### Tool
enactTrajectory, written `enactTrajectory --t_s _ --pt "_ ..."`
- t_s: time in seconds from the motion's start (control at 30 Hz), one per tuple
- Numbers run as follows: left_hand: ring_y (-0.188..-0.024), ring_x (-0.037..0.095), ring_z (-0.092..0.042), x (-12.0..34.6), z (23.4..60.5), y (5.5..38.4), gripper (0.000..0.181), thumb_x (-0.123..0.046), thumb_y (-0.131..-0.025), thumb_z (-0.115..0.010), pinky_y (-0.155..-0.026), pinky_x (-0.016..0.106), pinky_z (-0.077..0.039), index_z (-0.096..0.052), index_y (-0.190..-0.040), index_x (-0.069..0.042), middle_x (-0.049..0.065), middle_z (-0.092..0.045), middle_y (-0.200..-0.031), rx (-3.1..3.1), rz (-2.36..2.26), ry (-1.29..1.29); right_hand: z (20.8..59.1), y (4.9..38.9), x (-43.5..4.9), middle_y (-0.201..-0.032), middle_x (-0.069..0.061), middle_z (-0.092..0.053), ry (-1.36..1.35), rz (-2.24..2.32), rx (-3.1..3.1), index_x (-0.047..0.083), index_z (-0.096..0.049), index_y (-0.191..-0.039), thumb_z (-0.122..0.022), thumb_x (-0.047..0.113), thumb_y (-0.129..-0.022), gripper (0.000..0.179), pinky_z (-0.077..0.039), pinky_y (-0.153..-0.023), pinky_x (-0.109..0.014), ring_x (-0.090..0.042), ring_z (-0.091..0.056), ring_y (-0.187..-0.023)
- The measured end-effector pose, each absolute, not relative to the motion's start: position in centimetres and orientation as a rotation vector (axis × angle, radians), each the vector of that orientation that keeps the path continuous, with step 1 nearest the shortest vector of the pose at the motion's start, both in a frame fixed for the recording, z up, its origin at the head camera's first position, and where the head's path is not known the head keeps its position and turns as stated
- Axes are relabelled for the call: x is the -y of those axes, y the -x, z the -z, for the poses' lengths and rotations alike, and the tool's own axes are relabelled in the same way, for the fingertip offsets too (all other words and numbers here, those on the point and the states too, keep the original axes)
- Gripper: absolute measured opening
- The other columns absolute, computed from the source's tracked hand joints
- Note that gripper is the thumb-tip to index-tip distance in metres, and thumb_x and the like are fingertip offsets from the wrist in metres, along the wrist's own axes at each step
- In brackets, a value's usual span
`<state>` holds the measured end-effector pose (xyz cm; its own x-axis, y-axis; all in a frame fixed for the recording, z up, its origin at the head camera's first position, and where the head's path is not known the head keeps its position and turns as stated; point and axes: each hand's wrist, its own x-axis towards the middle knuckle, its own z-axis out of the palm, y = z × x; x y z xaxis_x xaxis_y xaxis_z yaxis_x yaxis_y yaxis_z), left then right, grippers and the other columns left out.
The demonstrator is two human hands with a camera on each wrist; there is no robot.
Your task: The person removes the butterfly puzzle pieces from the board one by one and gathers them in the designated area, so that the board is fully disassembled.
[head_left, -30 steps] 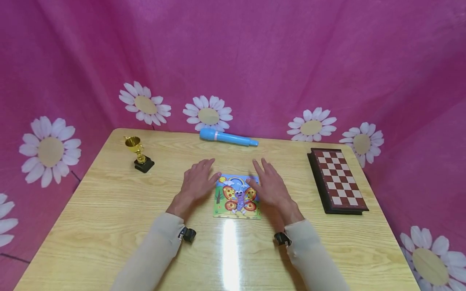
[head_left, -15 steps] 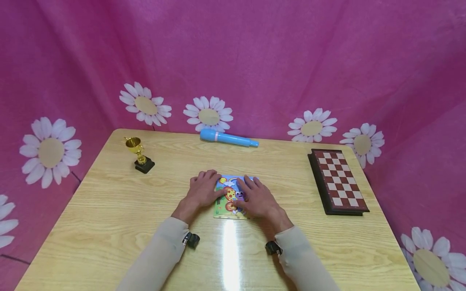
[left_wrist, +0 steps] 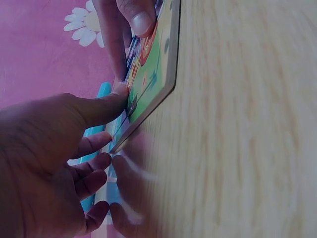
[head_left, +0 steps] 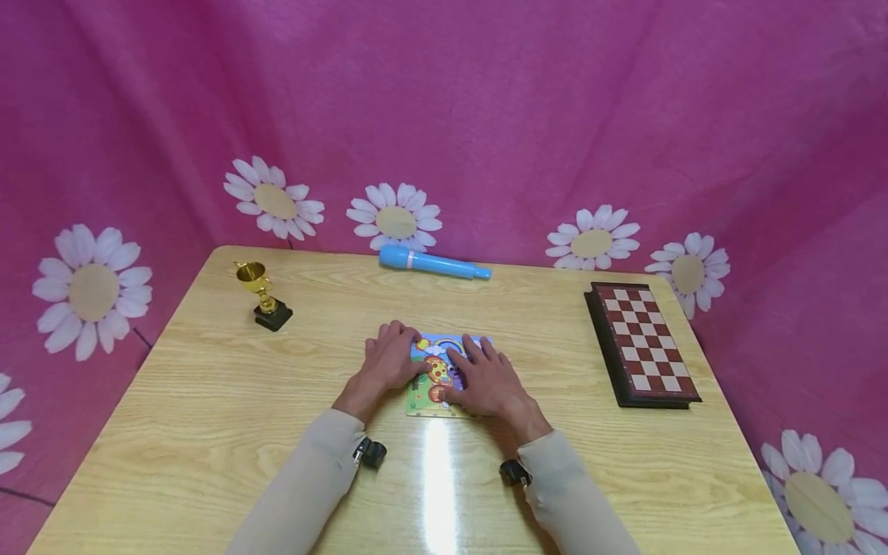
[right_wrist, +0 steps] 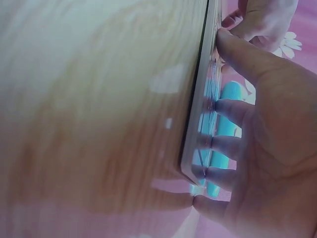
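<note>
Left hand (head_left: pixel 388 363), right hand (head_left: pixel 489 385) — both touch the picture board (head_left: pixel 422 401) (lying flat).

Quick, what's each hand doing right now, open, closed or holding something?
Left hand: open, touching the butterfly board at its left side.
Right hand: open, spread over the same butterfly board.

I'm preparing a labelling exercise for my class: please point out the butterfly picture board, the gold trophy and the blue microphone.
Butterfly picture board (head_left: pixel 437 374): head view, on the butterfly's printed wing.
Gold trophy (head_left: pixel 267 301): head view, on its stem.
Blue microphone (head_left: pixel 440 264): head view, on its handle.
</note>
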<state>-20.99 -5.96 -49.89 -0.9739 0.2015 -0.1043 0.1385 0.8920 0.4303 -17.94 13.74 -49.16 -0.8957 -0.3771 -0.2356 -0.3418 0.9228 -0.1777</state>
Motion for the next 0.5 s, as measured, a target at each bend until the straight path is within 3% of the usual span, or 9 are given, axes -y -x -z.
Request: enactTrajectory --t_s 0.5 --pt "-0.104 0.026 -0.045 5.36 50.05 21.76 0.053 -0.037 -0.081 -0.076 -0.086 0.042 -0.032 -0.057 -0.121 -0.009 0.009 -0.054 -0.117 -2.828 -0.768 -0.155 49.22 17.95 -13.64 -0.163 -0.008 -0.016 0.534 0.191 -2.823 0.028 -0.029 -0.153 -0.049 0.069 -0.087 0.080 -0.022 -0.115 -0.058 -0.038 -0.014 -0.149"
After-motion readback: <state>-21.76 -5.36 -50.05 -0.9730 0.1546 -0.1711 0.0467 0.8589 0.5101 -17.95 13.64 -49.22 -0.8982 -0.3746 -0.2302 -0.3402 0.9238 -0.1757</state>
